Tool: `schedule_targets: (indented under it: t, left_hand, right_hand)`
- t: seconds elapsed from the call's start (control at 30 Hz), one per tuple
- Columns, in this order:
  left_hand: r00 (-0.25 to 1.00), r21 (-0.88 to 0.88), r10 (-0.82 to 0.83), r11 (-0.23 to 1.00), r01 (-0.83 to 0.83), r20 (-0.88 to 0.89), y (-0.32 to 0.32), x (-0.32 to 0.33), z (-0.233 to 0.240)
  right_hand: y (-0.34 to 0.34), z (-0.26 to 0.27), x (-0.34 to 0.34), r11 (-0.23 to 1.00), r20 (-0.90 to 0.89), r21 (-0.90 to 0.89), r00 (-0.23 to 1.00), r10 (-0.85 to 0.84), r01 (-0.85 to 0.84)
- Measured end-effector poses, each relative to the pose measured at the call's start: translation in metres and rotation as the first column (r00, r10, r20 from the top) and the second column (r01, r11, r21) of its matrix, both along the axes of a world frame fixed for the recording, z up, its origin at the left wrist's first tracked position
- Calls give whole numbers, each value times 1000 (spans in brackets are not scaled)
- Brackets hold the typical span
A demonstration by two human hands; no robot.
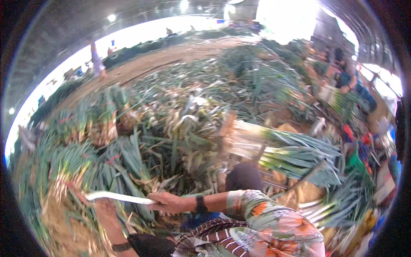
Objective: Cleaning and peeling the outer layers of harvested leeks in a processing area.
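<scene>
My right hand (168,203), with a dark band on its wrist, grips one end of a long, slightly bent white strip (120,196); whether it is a leek stalk or a tie is not clear. The strip points left, and its far end reaches the fingers of my left hand (104,210). That hand is blurred, so its hold on the strip cannot be told. Just beyond it stand upright bundles of leeks (69,160), some with red ties. In front of my right side, leeks (282,147) lie on a rack, white ends to the left.
Loose leek leaves and trimmings (192,109) cover the ground ahead. At the right, a seated person (348,77) handles leeks. More leeks (321,205) lie beside my right arm. A dark rounded knee (244,176) is below the rack. Another person (96,62) stands far left.
</scene>
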State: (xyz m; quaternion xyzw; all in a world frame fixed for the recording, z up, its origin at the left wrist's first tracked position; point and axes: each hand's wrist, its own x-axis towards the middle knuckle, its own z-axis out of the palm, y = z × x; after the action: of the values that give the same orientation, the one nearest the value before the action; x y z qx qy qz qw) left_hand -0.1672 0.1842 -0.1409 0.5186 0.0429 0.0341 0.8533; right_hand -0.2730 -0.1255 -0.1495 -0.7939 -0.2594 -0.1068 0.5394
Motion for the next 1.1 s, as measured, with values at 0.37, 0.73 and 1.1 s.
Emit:
schedule_targets:
  t: [0.37,0.73,1.1]
  left_hand:
    - [460,434,-876,360,826,-149,-210,-107,-88]
    - [413,623,-892,219,751,-185,-283,-203,-120]
    - [508,834,-833,112,541,-218,-363,-369,-178]
  right_hand:
    - [-101,74,-43,527,-38,835,973,-229,157]
    - [-344,199,-369,244,187,969,559,-808,28]
    - [-460,169,-863,-103,-138,882,43,-990,460]
